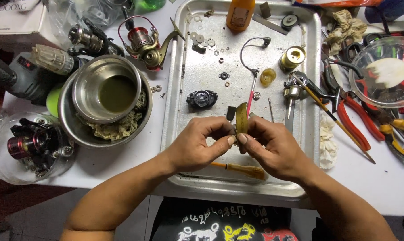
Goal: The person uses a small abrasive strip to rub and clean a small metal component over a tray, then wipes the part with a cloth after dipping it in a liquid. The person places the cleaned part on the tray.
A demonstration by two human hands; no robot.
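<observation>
Gold reel part (242, 119) between left hand (197, 145) and right hand (273, 147).

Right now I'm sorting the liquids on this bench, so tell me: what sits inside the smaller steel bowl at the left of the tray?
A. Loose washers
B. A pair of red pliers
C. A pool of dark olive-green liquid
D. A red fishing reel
C: the smaller steel bowl holds a dark olive-green liquid, and it is nested in a larger steel bowl on a crumpled rag, left of the metal tray.
</observation>
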